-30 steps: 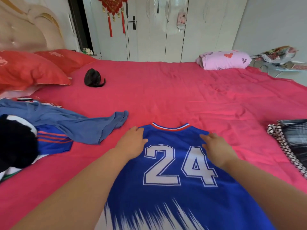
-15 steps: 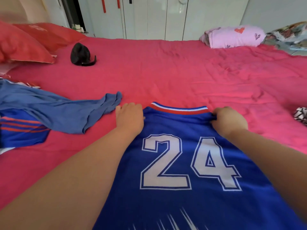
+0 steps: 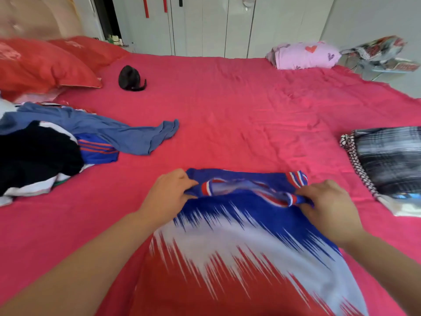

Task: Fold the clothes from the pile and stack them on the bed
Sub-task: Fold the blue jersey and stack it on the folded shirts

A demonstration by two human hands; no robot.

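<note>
A blue, white and red sports jersey [image 3: 239,242] lies on the pink-red bed [image 3: 227,115] right in front of me. Its collar end is doubled back toward me, so the number is hidden and the striped collar shows at the fold. My left hand [image 3: 168,192] pinches the left corner of that folded edge. My right hand [image 3: 328,201] grips the right corner. A pile of unfolded clothes [image 3: 52,147], blue, black and white, lies at the left. A stack of folded plaid and patterned clothes [image 3: 391,160] sits at the right edge.
Red pillows [image 3: 45,65] lie at the far left by the headboard. A small black item [image 3: 131,78] rests on the bed behind the pile. A folded pink cloth [image 3: 303,54] sits at the far right corner, with white wardrobe doors [image 3: 205,23] beyond.
Both hands gripped the jersey's shoulders and pulled the collar end back toward me. The number 24 is now folded under and out of sight.
</note>
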